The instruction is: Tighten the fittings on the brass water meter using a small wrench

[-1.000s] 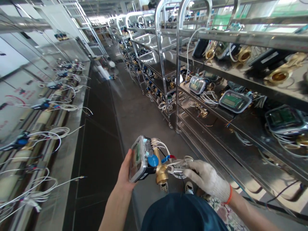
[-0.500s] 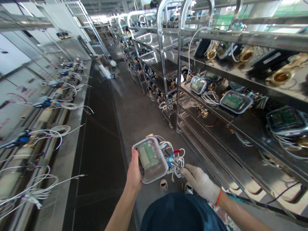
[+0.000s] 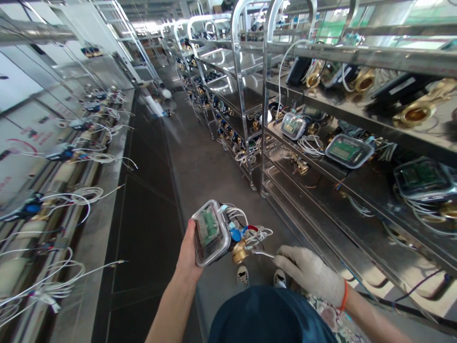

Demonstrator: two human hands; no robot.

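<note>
My bare left hand (image 3: 189,250) grips the edge of a meter (image 3: 210,232) with a clear plastic case and a green circuit board inside. The meter is tilted, so its brass pipe end (image 3: 240,252) and blue cap (image 3: 235,234) show on its right side. A looped white cable (image 3: 262,235) hangs off it beside a red tag. In a white knit glove, my right hand (image 3: 307,271) is closed on a slim silver wrench (image 3: 263,253). The wrench's head points at the brass end, close to it; whether they touch I cannot tell.
To the right, a metal rack (image 3: 321,157) holds several similar meters, including one in a clear case (image 3: 350,151). More racks (image 3: 232,95) line the aisle. On the left runs a long bench (image 3: 82,267) with pipes and coiled white cables. Dark floor (image 3: 203,162) lies between.
My left hand has turned the meter and shifted it slightly left, bringing its brass end and blue cap into view. My right hand has moved slightly right with the wrench, which shows more clearly.
</note>
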